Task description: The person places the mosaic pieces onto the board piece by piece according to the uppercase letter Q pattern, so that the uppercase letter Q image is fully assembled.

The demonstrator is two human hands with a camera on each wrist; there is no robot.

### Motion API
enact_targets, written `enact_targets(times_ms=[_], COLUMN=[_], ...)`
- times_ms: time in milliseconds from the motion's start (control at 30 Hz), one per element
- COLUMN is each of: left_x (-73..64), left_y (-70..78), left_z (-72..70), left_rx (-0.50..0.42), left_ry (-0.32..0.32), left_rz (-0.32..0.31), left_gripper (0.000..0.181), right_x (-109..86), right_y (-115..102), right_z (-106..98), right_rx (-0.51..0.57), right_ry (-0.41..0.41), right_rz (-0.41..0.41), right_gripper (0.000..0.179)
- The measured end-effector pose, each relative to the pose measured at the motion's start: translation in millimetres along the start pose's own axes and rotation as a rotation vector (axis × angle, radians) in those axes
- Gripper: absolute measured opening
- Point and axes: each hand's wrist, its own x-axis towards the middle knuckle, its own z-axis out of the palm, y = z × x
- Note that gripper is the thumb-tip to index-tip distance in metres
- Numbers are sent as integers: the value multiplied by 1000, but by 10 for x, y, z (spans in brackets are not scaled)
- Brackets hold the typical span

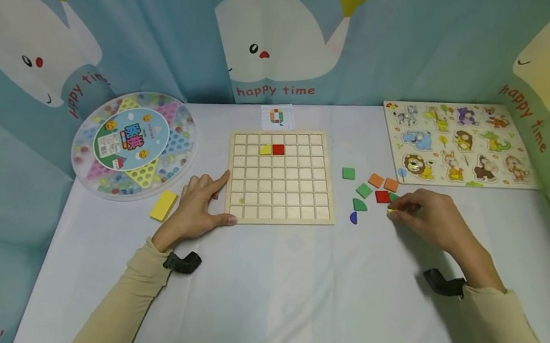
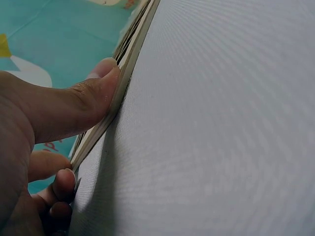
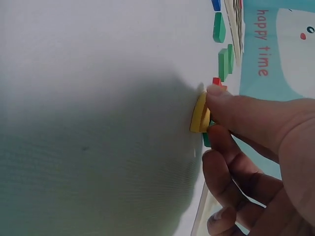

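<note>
Head view, grid board (image 1: 272, 186): one, on the white table (image 1: 255, 315), seven squares by seven, bearing two tiles side by side: one yellow square (image 1: 265, 150) and one red square (image 1: 279, 149).
Head view, left hand (image 1: 197, 207): holds the grid board at its near left corner, thumb on the near edge, index finger at the left edge.
Head view, right hand (image 1: 427, 217): pinches one small yellow piece (image 1: 390, 211) just above the table, right of the grid board.
Head view, loose pieces: eight near the right hand: four green pieces (image 1: 349, 173), one partly hidden by fingers; two orange pieces (image 1: 375, 180); one red piece (image 1: 382, 196); one blue piece (image 1: 353, 217).
Head view, surroundings: one printed card (image 1: 277, 116) beyond the grid board, one yellow block (image 1: 164, 205) beside the left hand, one round game case (image 1: 131, 140), one animal puzzle (image 1: 446, 141) with eleven figures.
Left wrist view, edge: one thumb presses the grid board's side; other fingers bend near its corner.
Right wrist view, pinch: the yellow piece, curved along one side, sits between thumb and fingertip.
</note>
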Motion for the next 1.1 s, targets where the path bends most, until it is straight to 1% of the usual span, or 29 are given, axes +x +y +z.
enact_targets(times_ms=[200, 333, 433, 633, 833, 1000, 1100], left_x=[-5, -12, -12, -7, -12, -13, -9], left_y=[-7, -16, -19, -11, -9, -15, -15], left_z=[3, 4, 5, 7, 4, 6, 9], left_rx=[10, 9, 3, -1, 5, 3, 1], left_ry=[-2, -1, 3, 7, 3, 4, 4], left_rz=[-2, 3, 8, 13, 11, 12, 13], left_gripper=[104, 104, 104, 103, 103, 103, 104], right_x=[-55, -70, -72, -82, -83, -64, -45], right_y=[-1, 0, -2, -16, -19, -9, -8], right_z=[25, 36, 42, 60, 67, 81, 100], right_rx=[5, 6, 3, -10, -18, -53, -58], right_ry=[14, -6, -5, 26, 39, 86, 104], right_rz=[-16, -11, -26, -75, -95, -124, -118], right_gripper=[20, 22, 22, 18, 16, 17, 18])
